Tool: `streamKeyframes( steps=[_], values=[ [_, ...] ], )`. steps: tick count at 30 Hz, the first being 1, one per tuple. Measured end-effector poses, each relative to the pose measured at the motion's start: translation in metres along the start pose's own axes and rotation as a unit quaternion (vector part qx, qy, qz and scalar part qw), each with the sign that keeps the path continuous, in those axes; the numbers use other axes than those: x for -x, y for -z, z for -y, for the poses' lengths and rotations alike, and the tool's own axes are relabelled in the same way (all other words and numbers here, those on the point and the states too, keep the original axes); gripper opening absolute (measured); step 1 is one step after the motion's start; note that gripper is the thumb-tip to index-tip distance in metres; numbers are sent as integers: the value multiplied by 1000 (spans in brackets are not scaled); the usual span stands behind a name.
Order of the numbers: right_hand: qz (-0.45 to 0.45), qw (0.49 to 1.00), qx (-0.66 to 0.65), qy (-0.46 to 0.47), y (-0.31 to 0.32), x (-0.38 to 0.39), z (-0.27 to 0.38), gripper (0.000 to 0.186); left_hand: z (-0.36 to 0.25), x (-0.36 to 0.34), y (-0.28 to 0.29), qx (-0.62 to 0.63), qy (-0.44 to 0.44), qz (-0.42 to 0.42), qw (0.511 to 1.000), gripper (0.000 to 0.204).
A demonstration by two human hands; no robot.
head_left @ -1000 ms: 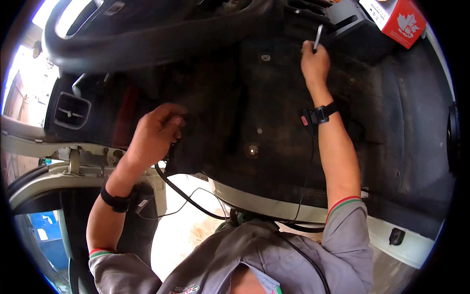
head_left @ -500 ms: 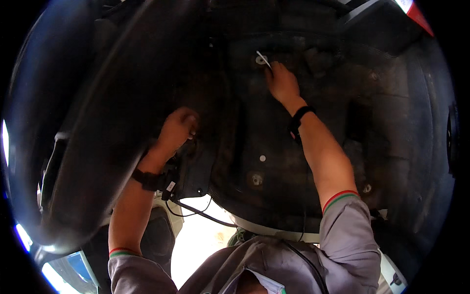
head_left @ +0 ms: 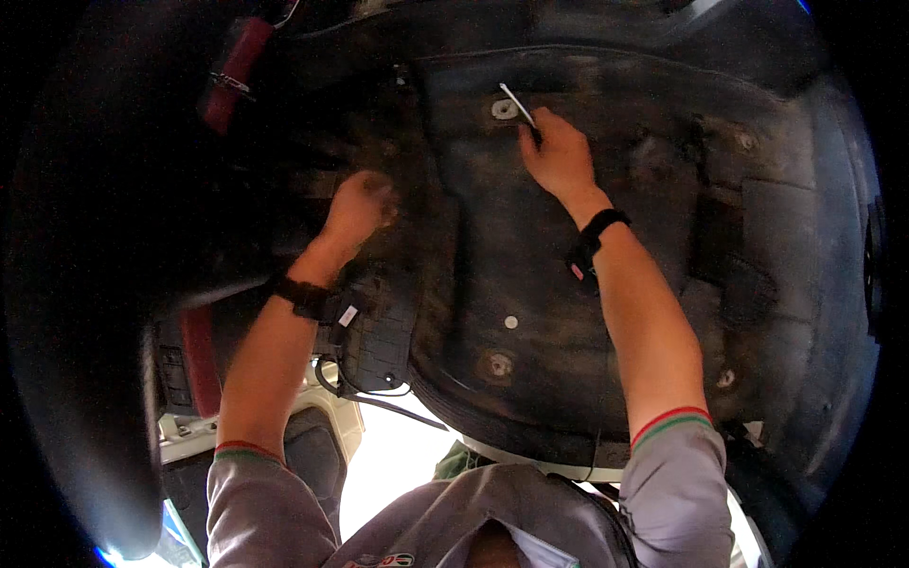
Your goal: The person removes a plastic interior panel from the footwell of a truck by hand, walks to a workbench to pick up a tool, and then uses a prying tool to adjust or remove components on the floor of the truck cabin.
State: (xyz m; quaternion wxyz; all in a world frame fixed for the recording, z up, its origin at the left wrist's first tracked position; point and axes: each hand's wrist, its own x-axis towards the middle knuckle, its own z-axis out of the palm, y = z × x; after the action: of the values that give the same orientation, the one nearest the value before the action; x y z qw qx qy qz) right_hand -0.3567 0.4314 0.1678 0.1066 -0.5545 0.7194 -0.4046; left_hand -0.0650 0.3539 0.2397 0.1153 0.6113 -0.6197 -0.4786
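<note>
In my right hand [head_left: 559, 156], closed around its dark handle, is a slim tool with a bright metal shaft [head_left: 514, 97], probably a screwdriver. The shaft slants up and left beside a pale round fixing spot [head_left: 505, 110] on the dark vehicle floor lining [head_left: 559, 275]. My left hand [head_left: 358, 208] is curled and smeared by motion over the darker area left of the lining's raised edge. Whatever its fingers hold, if anything, is hidden. Each wrist wears a black band; a small box with a white label [head_left: 348, 315] sits by the left one.
A dark padded shape [head_left: 85, 284], likely a seat, fills the left side. Two dark red parts show there, one a bar [head_left: 237, 76] near the top. A white disc [head_left: 511, 323] and several pale fixing spots dot the lining. A cable [head_left: 407, 412] crosses the bright opening below.
The view has shifted, and the dark padded shape sits farther left, uncovering the red parts. My left hand has moved up and slightly right. My right hand still grips the tool near the same spot.
</note>
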Motion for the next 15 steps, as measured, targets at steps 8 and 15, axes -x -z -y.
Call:
streamKeyframes(
  steps=[8, 15],
  values=[
    [-103, 993, -24, 60, -10, 0, -18, 19, 34, -116, -9, 21, -36, -86, 995, 22],
    [-115, 980, 88, 140, 9, -9, -4, 14, 67, -243, -4, -138, -150, -222, 953, 32]
  ],
)
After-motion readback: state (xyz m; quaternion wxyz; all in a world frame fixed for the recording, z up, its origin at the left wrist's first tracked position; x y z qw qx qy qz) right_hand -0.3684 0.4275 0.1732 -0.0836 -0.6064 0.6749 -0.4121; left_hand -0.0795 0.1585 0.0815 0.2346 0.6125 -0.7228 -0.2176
